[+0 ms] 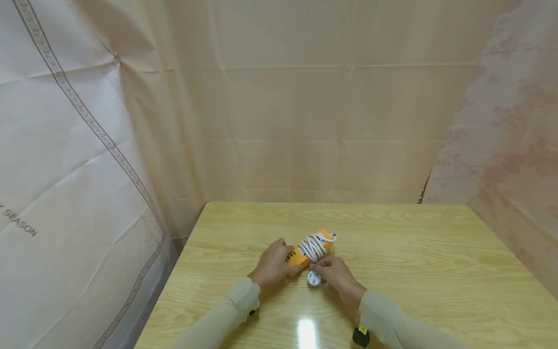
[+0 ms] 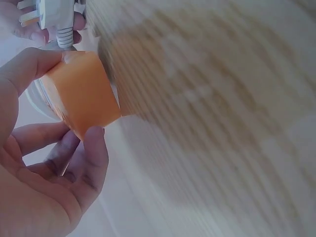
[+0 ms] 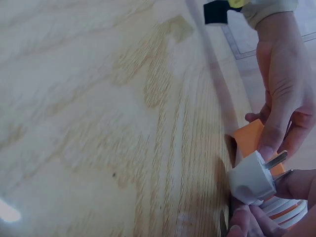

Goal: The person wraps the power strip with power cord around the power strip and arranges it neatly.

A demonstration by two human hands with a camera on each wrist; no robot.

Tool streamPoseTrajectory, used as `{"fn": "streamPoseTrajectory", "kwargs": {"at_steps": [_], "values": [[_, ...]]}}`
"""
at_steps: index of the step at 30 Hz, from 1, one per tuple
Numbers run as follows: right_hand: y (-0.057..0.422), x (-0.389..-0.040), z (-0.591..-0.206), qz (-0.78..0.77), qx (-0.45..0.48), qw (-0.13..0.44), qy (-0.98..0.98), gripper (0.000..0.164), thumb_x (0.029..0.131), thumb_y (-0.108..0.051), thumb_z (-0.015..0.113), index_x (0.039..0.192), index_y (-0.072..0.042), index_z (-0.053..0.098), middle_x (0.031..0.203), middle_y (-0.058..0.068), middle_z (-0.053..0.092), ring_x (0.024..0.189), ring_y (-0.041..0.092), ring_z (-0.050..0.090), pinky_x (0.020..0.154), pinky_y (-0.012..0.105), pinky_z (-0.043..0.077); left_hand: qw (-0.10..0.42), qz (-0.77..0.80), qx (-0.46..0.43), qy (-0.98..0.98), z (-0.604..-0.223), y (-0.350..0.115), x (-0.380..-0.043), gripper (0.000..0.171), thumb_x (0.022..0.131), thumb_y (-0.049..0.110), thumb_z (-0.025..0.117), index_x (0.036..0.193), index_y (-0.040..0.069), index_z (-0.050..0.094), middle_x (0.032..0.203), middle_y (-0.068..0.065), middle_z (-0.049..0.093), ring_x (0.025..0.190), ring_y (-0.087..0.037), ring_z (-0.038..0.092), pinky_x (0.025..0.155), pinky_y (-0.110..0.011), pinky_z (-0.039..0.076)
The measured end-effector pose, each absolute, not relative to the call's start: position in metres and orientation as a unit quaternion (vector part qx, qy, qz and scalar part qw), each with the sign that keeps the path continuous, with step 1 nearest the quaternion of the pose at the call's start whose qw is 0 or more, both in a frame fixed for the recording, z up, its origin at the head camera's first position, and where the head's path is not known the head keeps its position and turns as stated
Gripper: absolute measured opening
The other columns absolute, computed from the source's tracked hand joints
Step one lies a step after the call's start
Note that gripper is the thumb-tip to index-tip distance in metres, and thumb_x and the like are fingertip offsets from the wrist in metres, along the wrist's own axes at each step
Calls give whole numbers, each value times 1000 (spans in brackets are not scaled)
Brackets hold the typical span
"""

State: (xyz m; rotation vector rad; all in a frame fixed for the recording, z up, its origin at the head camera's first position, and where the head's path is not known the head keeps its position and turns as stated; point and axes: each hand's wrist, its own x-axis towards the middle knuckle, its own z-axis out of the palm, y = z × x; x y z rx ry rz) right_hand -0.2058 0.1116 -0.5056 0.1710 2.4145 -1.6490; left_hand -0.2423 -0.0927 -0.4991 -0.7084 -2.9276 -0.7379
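Note:
An orange power strip [image 1: 298,259] lies slantwise over the table, its white cord [image 1: 313,247] wound several turns around its far part. My left hand [image 1: 272,264] grips the near end, thumb on one side and fingers on the other; the orange end face [image 2: 86,94] shows in the left wrist view. With its fingertips, my right hand [image 1: 337,275] holds the white plug [image 3: 252,177] where the cord joins it, close beside the strip. Metal prongs [image 3: 276,160] stick out from the plug. The right palm is out of sight in the right wrist view.
The wood-grain table [image 1: 414,252] extends around both hands, with a light reflection near its front. Beige cloth [image 1: 314,106] hangs behind it, a pale printed cloth [image 1: 56,194] on the left and a floral one [image 1: 519,145] on the right.

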Motion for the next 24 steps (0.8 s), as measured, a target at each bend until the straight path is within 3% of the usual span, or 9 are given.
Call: {"fn": "streamPoseTrajectory", "kwargs": {"at_steps": [11, 18, 24], "values": [[114, -207, -507, -544, 52, 122, 829, 23, 95, -24, 75, 98, 0, 75, 99, 7, 67, 80, 20, 57, 69, 32, 47, 5, -224, -230, -947, -497, -94, -242, 37, 85, 37, 84, 103, 7, 74, 84, 3, 47, 74, -12, 42, 59, -23, 34], [120, -211, -508, -536, 37, 115, 835, 18, 94, -21, 76, 94, -3, 72, 95, 5, 66, 80, 19, 57, 67, 32, 47, -11, -214, -234, -948, -494, -96, -245, 41, 86, 36, 83, 111, 4, 73, 89, 3, 48, 78, -13, 43, 62, -25, 36], [125, -214, -507, -531, 19, 121, 839, 16, 95, -21, 75, 91, -6, 72, 86, 3, 63, 66, 17, 52, 57, 29, 41, -31, -241, -240, -940, -496, -97, -248, 47, 87, 34, 82, 119, 1, 72, 94, 0, 50, 82, -14, 44, 65, -25, 38]]}}
